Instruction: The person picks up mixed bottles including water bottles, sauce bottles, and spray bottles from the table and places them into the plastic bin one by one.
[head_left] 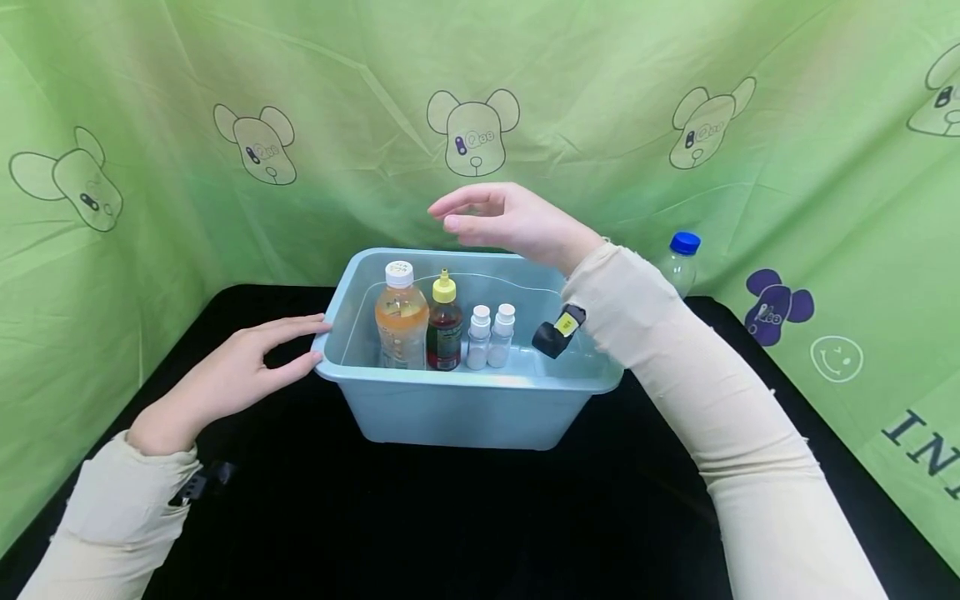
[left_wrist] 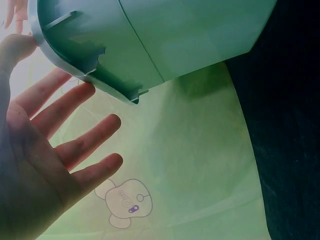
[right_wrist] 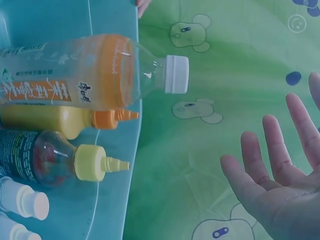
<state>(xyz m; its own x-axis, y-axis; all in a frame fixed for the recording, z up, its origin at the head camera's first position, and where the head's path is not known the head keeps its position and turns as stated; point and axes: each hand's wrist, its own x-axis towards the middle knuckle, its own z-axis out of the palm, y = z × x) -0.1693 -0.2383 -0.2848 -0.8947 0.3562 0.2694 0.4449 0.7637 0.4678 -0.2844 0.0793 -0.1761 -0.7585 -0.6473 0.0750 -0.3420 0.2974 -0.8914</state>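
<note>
A light blue plastic tub (head_left: pixel 472 412) stands on the black table. My left hand (head_left: pixel 232 375) touches its left rim, fingers extended. My right hand (head_left: pixel 517 221) is raised above the tub's back rim with relaxed fingers, holding nothing. Inside the tub, at the left, stands a white-capped drink bottle (head_left: pixel 402 329) with orange liquid. Beside it is a dark squeeze bottle (head_left: pixel 444 337) with a yellow nozzle cap, then two small white-capped bottles (head_left: pixel 491 337). The right wrist view also reveals a yellow squeeze bottle (right_wrist: pixel 65 120) with an orange nozzle, hidden in the head view.
Behind the right forearm, a clear bottle with a blue cap (head_left: pixel 685 243) shows partly. Green cloth (head_left: pixel 360 125) printed with cartoon heads hangs around the back and sides. A black cloth (head_left: pixel 420 525) covers the table in front of the tub.
</note>
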